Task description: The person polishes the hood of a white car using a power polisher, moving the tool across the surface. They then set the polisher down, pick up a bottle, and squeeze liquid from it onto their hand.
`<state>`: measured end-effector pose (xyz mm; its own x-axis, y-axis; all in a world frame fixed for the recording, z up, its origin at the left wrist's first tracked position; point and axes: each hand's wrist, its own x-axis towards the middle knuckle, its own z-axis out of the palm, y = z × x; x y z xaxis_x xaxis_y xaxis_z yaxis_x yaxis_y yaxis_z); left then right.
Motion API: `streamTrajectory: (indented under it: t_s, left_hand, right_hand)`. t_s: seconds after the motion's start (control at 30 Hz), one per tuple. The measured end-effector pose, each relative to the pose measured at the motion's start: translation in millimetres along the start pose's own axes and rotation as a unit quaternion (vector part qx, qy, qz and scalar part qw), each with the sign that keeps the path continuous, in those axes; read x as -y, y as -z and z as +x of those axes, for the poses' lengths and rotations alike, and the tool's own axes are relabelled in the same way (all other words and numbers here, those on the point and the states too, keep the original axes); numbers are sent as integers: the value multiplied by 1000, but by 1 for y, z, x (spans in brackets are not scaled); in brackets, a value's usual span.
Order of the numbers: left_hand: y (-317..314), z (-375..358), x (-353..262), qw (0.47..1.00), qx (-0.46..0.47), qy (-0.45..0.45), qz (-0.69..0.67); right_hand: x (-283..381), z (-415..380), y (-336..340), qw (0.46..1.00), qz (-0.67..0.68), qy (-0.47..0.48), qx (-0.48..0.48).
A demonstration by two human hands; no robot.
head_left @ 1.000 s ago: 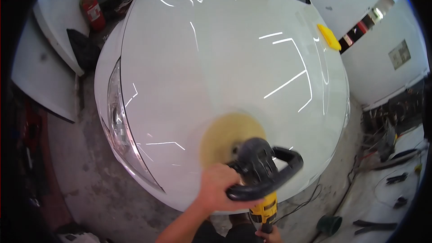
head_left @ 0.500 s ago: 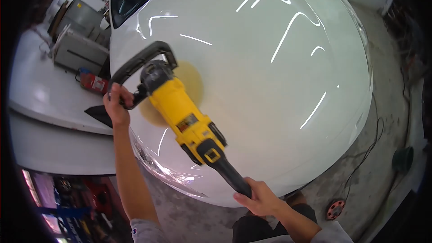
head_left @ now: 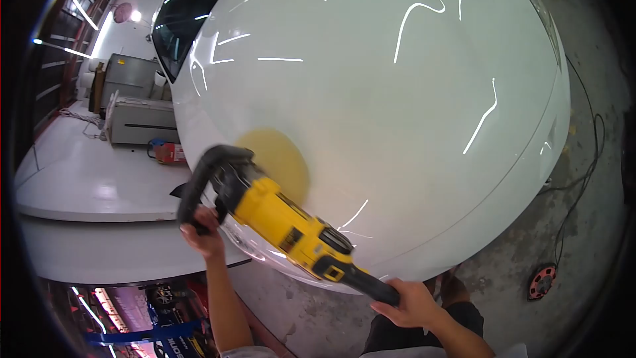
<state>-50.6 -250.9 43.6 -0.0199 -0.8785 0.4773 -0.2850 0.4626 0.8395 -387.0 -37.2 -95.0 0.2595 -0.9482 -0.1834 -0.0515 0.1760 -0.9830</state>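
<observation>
A yellow and black power polisher (head_left: 281,225) lies diagonally over the near left part of a white car hood (head_left: 371,119). My left hand (head_left: 205,233) is wrapped round its black loop handle at the head end. Round the black rear grip, my right hand (head_left: 407,301) is closed near the hood's front edge. A round yellow pad (head_left: 275,159) shows beyond the polisher head, against the hood; its near side is hidden under the tool.
A white surface (head_left: 99,185) on the left bears a red object (head_left: 173,153) and grey boxes (head_left: 142,122). At right, a dark cable (head_left: 575,202) runs over the concrete floor to a red reel (head_left: 542,282). The windshield (head_left: 192,10) is at upper left.
The view has shifted and turned. The polisher, with both hands still on it, sits lower in view and closer to the hood's front left edge, at a flatter angle.
</observation>
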Motion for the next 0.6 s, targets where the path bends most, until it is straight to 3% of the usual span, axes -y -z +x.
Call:
streamTrajectory:
  t_s: [0.13, 0.23, 0.33, 0.6]
  left_hand:
    - [-38, -41, -21, 1000, -3, 3, 20]
    - [-46, -53, -21, 1000, 13, 7, 3]
    - [-47, -36, -24, 999, 24, 22, 6]
    - [26, 54, 4, 997, 67, 35, 7]
  right_hand:
    - [-17, -46, 19, 999, 31, 22, -26]
    - [-9, -64, 29, 999, 27, -30, -16]
    - [-2, -66, 18, 997, 33, -68, -2]
    - [27, 14, -47, 997, 70, -13, -15]
